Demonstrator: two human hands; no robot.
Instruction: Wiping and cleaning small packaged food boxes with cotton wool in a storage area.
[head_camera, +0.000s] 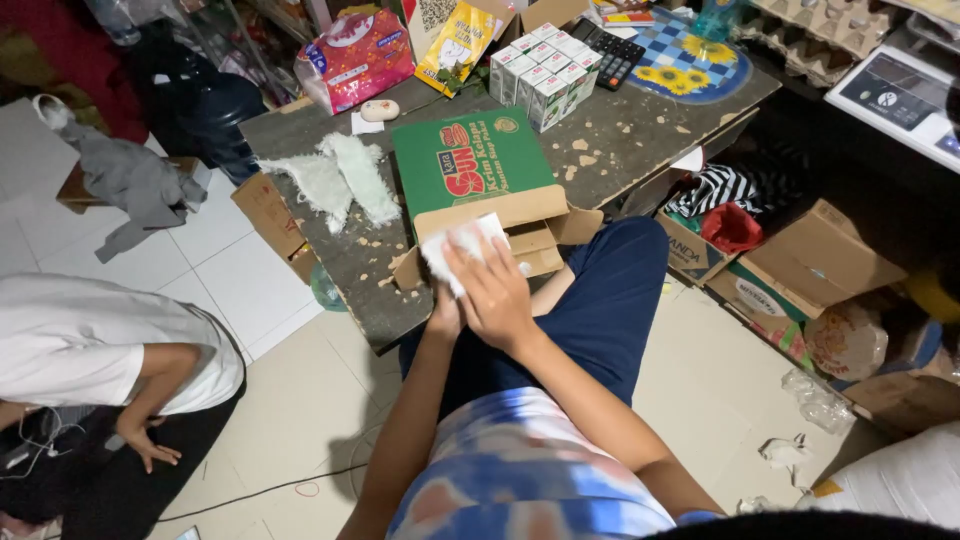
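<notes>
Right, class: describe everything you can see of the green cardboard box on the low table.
The green cardboard box is flat and rectangular, with a printed green top and plain brown flaps folded open at its near end. It lies on the worn grey table. The right hand presses a white cloth at those flaps; the left hand is mostly hidden beneath.
</notes>
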